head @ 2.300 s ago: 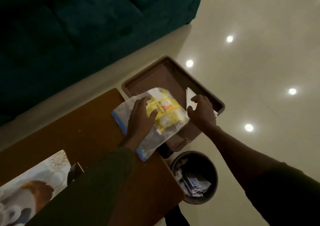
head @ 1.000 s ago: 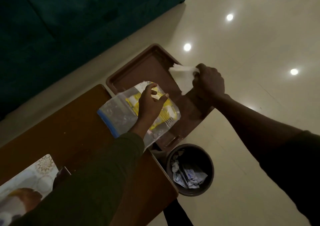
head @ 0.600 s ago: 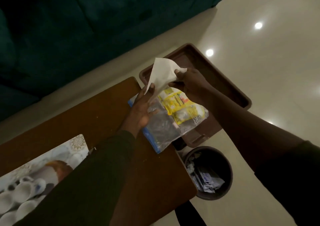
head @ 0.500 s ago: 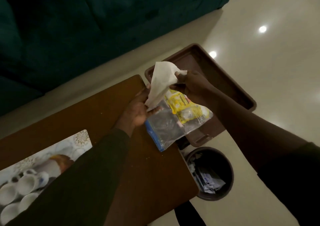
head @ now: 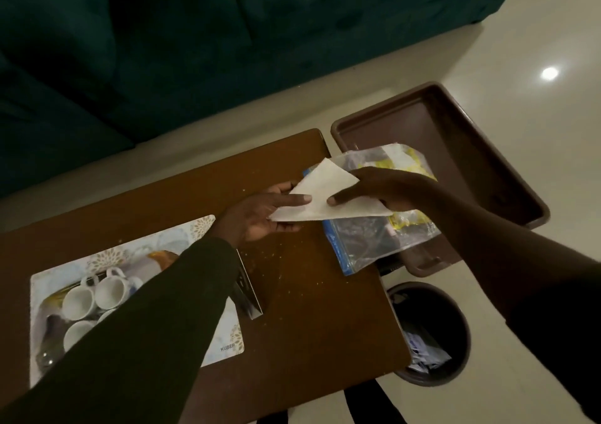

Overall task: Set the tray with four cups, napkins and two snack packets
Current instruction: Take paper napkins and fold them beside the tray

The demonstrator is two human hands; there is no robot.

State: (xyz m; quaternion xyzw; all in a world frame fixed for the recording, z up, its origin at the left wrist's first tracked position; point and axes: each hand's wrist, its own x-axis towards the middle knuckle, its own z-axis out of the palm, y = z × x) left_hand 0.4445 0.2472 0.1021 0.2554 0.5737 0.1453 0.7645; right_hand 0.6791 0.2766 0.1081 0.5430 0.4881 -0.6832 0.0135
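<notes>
A white napkin (head: 328, 196) is folded into a triangle and held by both hands above the table's right end. My left hand (head: 260, 214) pinches its left side, my right hand (head: 380, 189) its right side. Under my right hand lies a clear zip bag (head: 367, 241) with yellow snack packets (head: 408, 220) inside, half on the table, half over the brown tray (head: 455, 137). The tray sits just past the table's right edge and its visible floor is bare. White cups (head: 94, 295) stand on a patterned mat (head: 195, 231) at the left, partly hidden by my left sleeve.
The brown wooden table (head: 309, 310) has crumbs scattered on it. A small shiny box (head: 248, 288) stands by the mat. A dark waste bin (head: 429, 332) with paper in it sits on the pale floor below the tray. A dark green sofa (head: 195, 40) fills the far side.
My right hand picked the napkin up from the tray and brought it left over the zip bag. My left hand let go of the bag and now grips the napkin too.
</notes>
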